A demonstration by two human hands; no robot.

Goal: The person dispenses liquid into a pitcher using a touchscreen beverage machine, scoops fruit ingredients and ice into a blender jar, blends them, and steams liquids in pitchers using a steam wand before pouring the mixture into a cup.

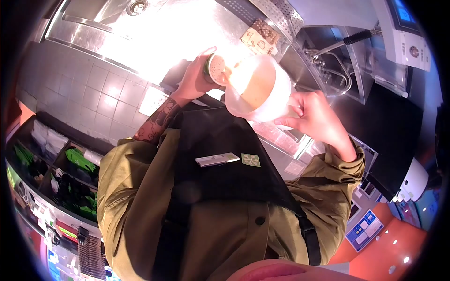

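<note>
My left hand (pixel 193 79), on the tattooed arm, is wrapped round a small cup (pixel 217 69) with a green side and frothy tan liquid inside. My right hand (pixel 309 112) grips a large white translucent pitcher (pixel 279 91) at its handle side. The pitcher tilts toward the cup, and tan liquid shows inside it. Its spout meets the cup's rim, where liquid seems to run across; glare blurs the exact contact. A black apron (pixel 211 136) with a name tag (pixel 217 159) and a green badge (pixel 251 160) lies below the hands.
A bright steel counter (pixel 89 30) with a drain (pixel 137 6) stretches ahead. Near the pitcher lies a patterned brown package (pixel 259 37). A metal faucet (pixel 344 77) and a machine (pixel 405 51) stand to the right. Open drawers (pixel 70 164) hold green packets at the left.
</note>
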